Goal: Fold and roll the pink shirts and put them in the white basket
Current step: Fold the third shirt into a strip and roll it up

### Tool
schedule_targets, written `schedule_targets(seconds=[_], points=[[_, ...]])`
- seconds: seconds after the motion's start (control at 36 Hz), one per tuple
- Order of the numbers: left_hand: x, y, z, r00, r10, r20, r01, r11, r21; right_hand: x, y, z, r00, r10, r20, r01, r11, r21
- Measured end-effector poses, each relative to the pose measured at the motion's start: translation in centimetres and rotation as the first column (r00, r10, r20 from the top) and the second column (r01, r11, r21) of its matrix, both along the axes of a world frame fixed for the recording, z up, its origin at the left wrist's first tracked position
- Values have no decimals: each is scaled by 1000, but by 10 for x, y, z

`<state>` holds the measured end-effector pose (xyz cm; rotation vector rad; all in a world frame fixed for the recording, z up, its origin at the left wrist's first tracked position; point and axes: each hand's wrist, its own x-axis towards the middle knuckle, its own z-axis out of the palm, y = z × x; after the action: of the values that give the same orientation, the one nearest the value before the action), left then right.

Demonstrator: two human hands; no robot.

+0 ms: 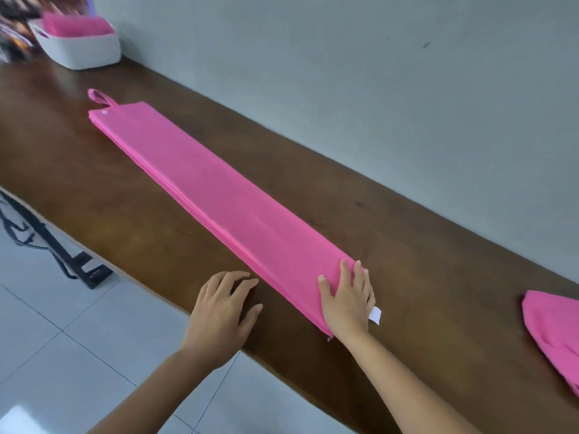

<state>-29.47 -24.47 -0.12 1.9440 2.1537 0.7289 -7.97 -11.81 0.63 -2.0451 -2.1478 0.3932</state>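
- Lying flat along the brown wooden table (94, 195), a pink shirt (213, 189) is folded into one long, narrow strip that runs from the near edge away toward the far left.
- The far end of the strip shows a small pink loop (99, 98) and a pale round button (104, 112).
- At the near end, a white tag (375, 316) sticks out from the fabric.
- The right hand (346, 300) rests palm down on the near end of the strip, fingers straight and slightly spread, pressing the cloth to the table and curling round nothing.
- The left hand (224, 303) lies on the bare table just beside the strip's left edge, fingers loosely bent and spread, holding nothing; its fingertips come close to the fabric edge, and I cannot tell whether they touch it.
- A white basket (78, 45) stands at the far left end of the table against the grey wall (344, 73), with pink fabric (76, 25) already inside.
- Another pink shirt (554, 333) lies at the right edge of view on the table, well apart from the strip.
- Pale floor tiles (62, 339) and a black frame (47, 245) show below the table's near edge.
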Motion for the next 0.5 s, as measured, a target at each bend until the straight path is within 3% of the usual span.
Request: schedule_targets(seconds=[0.14,0.25,0.5], points=[[51,8,9,999,46,-10,-45,997,56,48,12,12,970,200,-135,-206,978,-33],[95,19,13,998,64,-14,-63,995,80,92,18,19,867,304,-394,-353,934,-58],[163,42,16,998,48,-30,-48,999,17,145,25,13,802,445,-399,-487,873,-5]])
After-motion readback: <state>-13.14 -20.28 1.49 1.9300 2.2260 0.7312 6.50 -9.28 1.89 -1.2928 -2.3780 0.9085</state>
